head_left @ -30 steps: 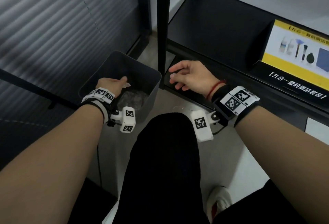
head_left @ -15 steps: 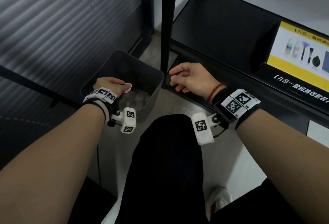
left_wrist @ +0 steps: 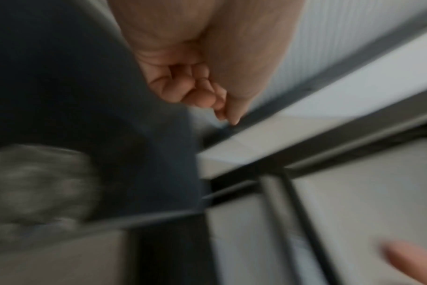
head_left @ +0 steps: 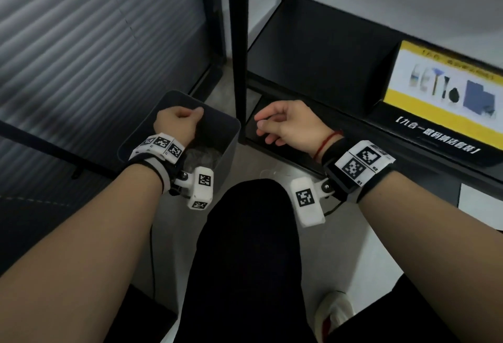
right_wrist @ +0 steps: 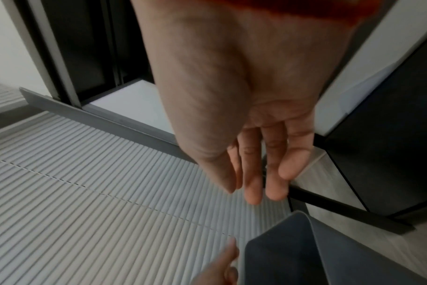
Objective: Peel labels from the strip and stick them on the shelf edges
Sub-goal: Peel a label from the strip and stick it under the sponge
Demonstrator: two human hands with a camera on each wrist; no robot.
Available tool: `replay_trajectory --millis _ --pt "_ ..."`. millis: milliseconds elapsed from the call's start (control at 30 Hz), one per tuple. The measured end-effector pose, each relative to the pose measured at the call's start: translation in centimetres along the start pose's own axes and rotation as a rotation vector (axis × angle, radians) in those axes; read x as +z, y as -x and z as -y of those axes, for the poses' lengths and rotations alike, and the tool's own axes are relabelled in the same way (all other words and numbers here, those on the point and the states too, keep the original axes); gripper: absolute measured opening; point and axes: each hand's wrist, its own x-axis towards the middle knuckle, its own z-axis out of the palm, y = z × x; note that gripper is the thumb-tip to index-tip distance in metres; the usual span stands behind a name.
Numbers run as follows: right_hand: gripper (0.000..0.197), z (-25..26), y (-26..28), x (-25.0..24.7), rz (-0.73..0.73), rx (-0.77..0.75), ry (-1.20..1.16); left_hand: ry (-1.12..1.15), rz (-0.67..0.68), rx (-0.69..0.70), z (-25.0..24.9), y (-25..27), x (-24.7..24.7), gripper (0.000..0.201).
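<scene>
Yellow-and-white boxed cleaning kit (head_left: 446, 92) bore blurred Chinese print, left hand (head_left: 177, 125) curled empty over grey bin (head_left: 231, 135), right hand (head_left: 288, 125) loosely spread, holding nothing.

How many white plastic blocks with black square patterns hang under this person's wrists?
2. One white plastic block hangs under the left wrist, beside the grey plastic bin; the other block hangs under the right wrist. None seems hidden.
</scene>
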Motion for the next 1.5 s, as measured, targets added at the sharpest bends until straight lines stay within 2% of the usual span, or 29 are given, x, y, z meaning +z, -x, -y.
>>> replay_trajectory --millis 167,300,367,433,567,667,733,833,1033,1167,1233,1300,1400,1500 --pt "0.014 3.9 2.3 -4.4 -0.070 -0.099 0.014 0.188 0.044 0.268 -11.4 4.0 2.6 0.040" --pt "0.008 7.9 5.3 -8.8 -0.158 -0.197 0.031 0.179 0.188 0.523 -19.6 9.2 4.3 0.042" --pt "0.007 9.4 7.2 -10.7 -0.193 -0.241 0.057 0.182 0.202 0.654 -22.2 11.5 4.8 0.041" --pt "0.014 10.4 9.4 -12.7 -0.232 -0.269 0.090 0.195 0.169 0.792 -24.5 14.0 5.1 0.037" --pt "0.009 11.6 13.5 -15.8 -0.264 -0.301 0.124 0.235 0.128 1.067 -28.4 18.6 5.0 0.035" --pt "0.020 12.5 16.0 -17.8 -0.288 -0.334 0.150 0.233 0.053 1.208 -30.9 21.0 5.1 0.035" --pt "0.020 13.0 17.3 -18.8 -0.297 -0.342 0.167 0.239 0.004 1.277 -32.2 21.5 5.1 0.034" --pt "0.016 13.7 19.2 -20.7 -0.332 -0.360 0.159 0.221 -0.014 1.325 -34.0 21.8 5.4 0.029" --pt "0.011 15.1 22.1 -24.5 -0.471 -0.384 0.140 0.073 0.055 1.282 -36.0 22.3 6.3 0.010" --pt "0.013 16.0 24.1 -28.3 -0.688 -0.393 0.165 0.056 0.089 1.227 -38.3 23.6 6.9 0.010" --pt "0.013 15.6 24.9 -30.6 -0.827 -0.337 0.206 0.024 0.094 1.219 -39.3 24.4 7.3 0.009" --pt "0.015 14.6 26.2 -32.9 -0.941 -0.229 0.382 -0.002 0.118 1.226 -40.0 25.5 7.7 0.010" --pt "0.038 13.0 28.5 -34.9 -0.926 0.029 0.687 -0.015 0.146 1.221 -40.6 26.4 8.3 0.010" --pt "0.070 11.4 29.8 -35.1 -0.829 0.113 0.810 -0.004 0.143 1.205 -40.7 26.8 8.8 0.007"
